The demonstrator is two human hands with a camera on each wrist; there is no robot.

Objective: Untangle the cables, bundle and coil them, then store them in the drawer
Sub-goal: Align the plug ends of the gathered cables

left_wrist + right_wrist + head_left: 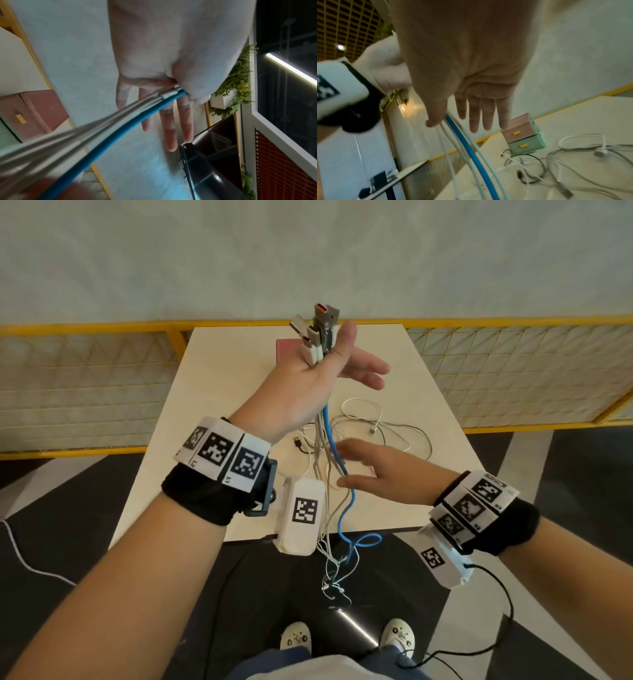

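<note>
Nearest, right hand spread flat, fingers straight against hanging blue cable and white cables. Beyond, loose cables sprawled on desk. Higher, left hand raised, thumb pinching bundled plug ends, other fingers extended. Farthest, pink-and-green drawer box at desk's far edge.

1. A pale table stands against a yellow-framed mesh fence.
2. Loose white cables lie tangled on the table's middle, along with a thin black cable.
3. A small drawer box, pink over green, stands at the far edge.
</note>
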